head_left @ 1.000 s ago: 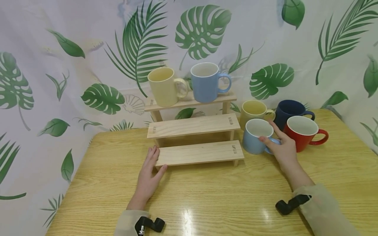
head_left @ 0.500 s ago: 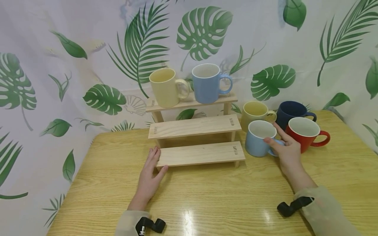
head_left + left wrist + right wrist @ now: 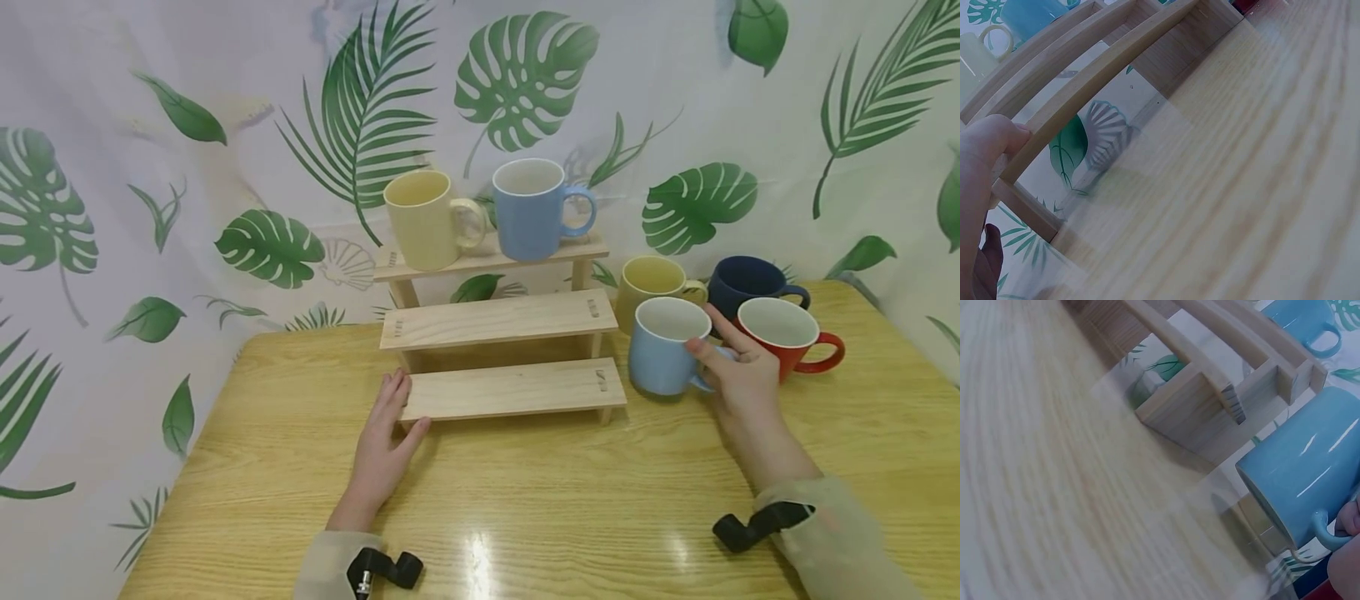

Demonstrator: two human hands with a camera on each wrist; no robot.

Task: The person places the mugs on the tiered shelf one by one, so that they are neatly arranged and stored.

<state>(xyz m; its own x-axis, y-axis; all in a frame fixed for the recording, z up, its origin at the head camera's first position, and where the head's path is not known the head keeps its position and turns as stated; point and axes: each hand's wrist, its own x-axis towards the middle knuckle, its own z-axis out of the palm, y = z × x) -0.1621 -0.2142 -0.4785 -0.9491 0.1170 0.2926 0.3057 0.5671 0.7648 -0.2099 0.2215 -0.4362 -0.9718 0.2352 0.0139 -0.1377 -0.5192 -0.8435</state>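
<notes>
My right hand (image 3: pixel 744 379) holds a light blue mug (image 3: pixel 663 354) by its handle, upright. In the right wrist view this mug (image 3: pixel 1310 465) shows its underside edge raised off the table. My left hand (image 3: pixel 381 446) grips the left end of the lowest board of a three-tier wooden stand (image 3: pixel 510 392). Its thumb (image 3: pixel 1013 131) lies on the board's front edge, and the fingers are at the board's end. On the top tier stand a pale yellow mug (image 3: pixel 423 225) and a blue mug (image 3: pixel 529 212), both with handles to the right.
Behind the held mug is a yellow mug (image 3: pixel 651 279); a navy mug (image 3: pixel 750 283) and a red mug (image 3: pixel 783 333) with a white inside stand to the right. Everything rests on a wooden table (image 3: pixel 540 500). A leaf-printed cloth (image 3: pixel 255 167) hangs behind.
My right hand has raised the light blue mug off the table and moved it slightly right. The left hand stays at the stand's end.
</notes>
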